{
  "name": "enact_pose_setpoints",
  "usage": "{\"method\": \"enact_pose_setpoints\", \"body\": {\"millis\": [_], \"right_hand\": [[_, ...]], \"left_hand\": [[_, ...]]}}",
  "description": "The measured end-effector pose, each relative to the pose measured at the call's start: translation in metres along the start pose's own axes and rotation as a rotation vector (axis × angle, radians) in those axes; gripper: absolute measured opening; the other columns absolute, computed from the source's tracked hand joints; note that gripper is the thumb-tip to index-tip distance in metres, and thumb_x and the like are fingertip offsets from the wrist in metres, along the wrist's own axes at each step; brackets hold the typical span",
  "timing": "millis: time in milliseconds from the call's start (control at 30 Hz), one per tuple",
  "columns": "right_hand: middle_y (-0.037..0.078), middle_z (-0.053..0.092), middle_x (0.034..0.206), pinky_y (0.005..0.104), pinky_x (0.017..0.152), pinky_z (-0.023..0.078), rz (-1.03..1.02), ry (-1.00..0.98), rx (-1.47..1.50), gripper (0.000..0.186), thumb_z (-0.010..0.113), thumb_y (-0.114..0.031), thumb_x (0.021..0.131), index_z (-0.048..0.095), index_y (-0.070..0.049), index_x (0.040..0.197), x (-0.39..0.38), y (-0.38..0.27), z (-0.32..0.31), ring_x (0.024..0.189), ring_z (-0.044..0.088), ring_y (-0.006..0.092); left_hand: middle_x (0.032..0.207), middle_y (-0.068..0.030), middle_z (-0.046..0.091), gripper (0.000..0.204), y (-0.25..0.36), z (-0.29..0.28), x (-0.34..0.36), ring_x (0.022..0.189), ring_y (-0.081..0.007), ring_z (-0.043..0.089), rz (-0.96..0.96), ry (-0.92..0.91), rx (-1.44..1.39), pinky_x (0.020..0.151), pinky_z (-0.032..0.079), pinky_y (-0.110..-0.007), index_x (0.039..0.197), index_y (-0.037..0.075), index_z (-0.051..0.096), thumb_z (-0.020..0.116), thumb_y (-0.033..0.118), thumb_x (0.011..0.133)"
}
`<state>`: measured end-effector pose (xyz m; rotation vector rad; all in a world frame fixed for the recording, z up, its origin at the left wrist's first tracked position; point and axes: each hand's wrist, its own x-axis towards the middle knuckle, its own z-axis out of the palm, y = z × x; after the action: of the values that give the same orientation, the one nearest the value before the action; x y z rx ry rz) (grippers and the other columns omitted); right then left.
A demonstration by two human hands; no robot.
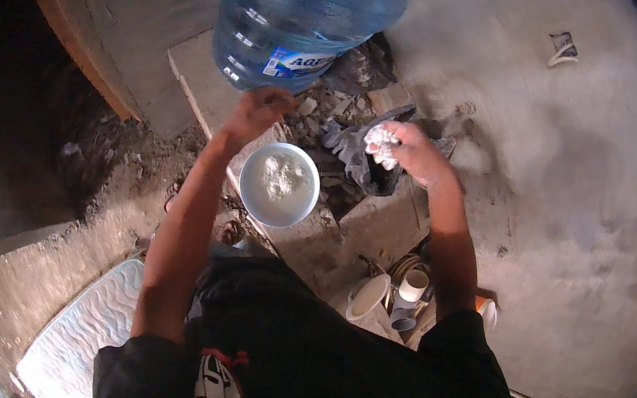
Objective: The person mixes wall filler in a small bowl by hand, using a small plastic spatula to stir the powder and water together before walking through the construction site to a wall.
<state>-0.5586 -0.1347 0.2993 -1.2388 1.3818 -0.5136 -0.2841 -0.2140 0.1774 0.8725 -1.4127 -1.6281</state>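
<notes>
**Head view: white mix in the bowl, a lump in hand**

Head camera shows the right hand (406, 150) with fingers curled around a white pasty lump (381, 142), beside the metal bowl (279, 185), which already holds white powder (not yet smooth). The left hand (258, 111), fingers loosely bent, touches the tilted blue water jug (304, 14); no water visibly pours.
</notes>
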Motion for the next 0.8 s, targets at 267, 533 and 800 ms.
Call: {"method": "enact_pose_setpoints", "body": {"millis": [267,533,800], "right_hand": [[0.013,0.067,0.086,0.0326,0.071,0.049,-0.009,-0.234,-0.396,0.026,0.067,-0.015,0.080,0.063,0.001,0.100,0.062,0.051,0.110,0.078,0.062,0.0180],[0.025,0.061,0.111,0.0439,0.089,0.047,0.045,-0.095,-0.755,0.037,0.060,-0.011,0.079,0.060,-0.001,0.114,0.094,0.064,0.168,0.105,0.059,0.0378],[0.024,0.063,0.106,0.0420,0.087,0.047,0.034,-0.260,-0.856,0.034,0.060,-0.011,0.080,0.063,-0.004,0.113,0.071,0.084,0.168,0.101,0.061,0.0379]], "left_hand": [[0.087,-0.0024,0.063,0.030,-0.078,-0.056,-0.122,0.079,-0.0107,0.056,-0.306,0.352,0.052,0.070,0.045,-0.027,0.104,0.004,0.064,0.059,0.028,0.088],[0.083,-0.0021,0.066,0.033,-0.143,-0.063,-0.188,0.077,-0.0120,0.059,-0.449,0.420,0.162,0.073,0.045,-0.027,0.103,0.009,0.066,0.058,0.037,0.088],[0.085,-0.0092,0.067,0.030,-0.156,-0.047,-0.189,0.082,-0.0147,0.062,-0.351,0.396,0.320,0.073,0.047,-0.029,0.100,0.002,0.065,0.060,0.029,0.088]]}}
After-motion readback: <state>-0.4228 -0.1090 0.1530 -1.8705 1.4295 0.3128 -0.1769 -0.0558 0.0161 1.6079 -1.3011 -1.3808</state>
